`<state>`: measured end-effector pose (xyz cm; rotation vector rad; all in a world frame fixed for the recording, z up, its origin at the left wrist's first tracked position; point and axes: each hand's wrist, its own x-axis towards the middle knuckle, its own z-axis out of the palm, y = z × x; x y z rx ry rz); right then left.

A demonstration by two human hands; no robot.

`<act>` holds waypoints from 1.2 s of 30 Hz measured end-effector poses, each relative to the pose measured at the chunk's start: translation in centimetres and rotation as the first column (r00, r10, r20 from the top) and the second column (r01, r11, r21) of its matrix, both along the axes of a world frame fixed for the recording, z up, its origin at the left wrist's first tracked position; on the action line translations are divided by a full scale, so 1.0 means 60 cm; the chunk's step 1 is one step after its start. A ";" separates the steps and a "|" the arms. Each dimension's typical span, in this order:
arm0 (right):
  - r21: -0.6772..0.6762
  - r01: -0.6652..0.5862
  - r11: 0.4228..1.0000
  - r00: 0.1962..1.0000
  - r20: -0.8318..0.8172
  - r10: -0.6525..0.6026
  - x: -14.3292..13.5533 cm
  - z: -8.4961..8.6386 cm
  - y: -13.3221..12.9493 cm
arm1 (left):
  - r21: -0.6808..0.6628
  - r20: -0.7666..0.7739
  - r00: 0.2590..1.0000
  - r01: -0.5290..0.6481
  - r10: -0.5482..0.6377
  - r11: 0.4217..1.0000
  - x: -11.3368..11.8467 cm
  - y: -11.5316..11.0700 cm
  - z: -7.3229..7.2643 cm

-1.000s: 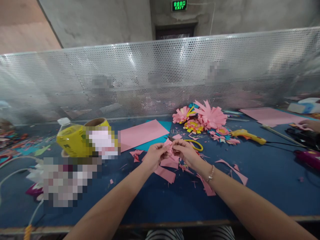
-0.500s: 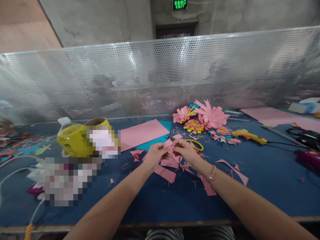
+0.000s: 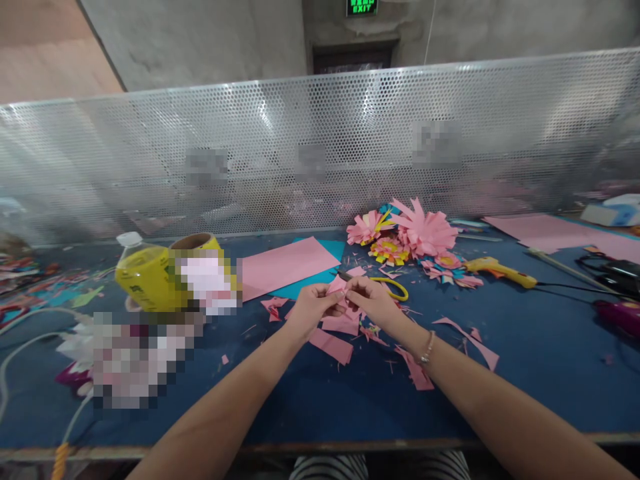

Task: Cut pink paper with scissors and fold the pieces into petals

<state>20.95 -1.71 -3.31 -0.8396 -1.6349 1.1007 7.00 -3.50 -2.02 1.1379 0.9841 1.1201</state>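
Observation:
My left hand [image 3: 316,308] and my right hand [image 3: 371,301] meet over the middle of the blue table, fingertips pinched together on a small piece of pink paper [image 3: 336,285]. The piece is partly hidden by my fingers. Pink paper scraps [image 3: 332,347] lie beneath and around both hands. Just behind my right hand are scissors with yellow handles [image 3: 398,289]. Beyond them, pink paper flowers [image 3: 425,233] with yellow and blue parts are heaped together. A pink sheet [image 3: 287,265] rests over a blue sheet [image 3: 330,250] behind my left hand.
A bottle [image 3: 131,243] and yellow tape rolls [image 3: 155,279] stand at the left. To the right lies a yellow glue gun [image 3: 503,272] with a black cable. A perforated metal screen [image 3: 280,153] runs along the back of the table [image 3: 540,373].
The pink piece between my fingers shows less and sits slightly differently. My hands stay in nearly the same place, fingertips still together.

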 end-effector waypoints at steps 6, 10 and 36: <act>0.085 0.110 0.990 0.985 0.122 -0.120 0.000 -0.010 0.004 | -0.010 0.039 0.999 -0.012 0.012 1.000 0.001 0.001 -0.004; 0.156 0.128 0.979 0.982 0.119 -0.148 0.002 -0.007 0.001 | -0.022 0.046 0.999 -0.011 0.012 1.000 0.001 0.000 -0.003; 0.612 0.083 0.787 0.864 0.349 -0.363 0.011 0.001 -0.004 | -0.147 0.256 0.966 0.070 -0.030 0.987 -0.005 0.005 -0.008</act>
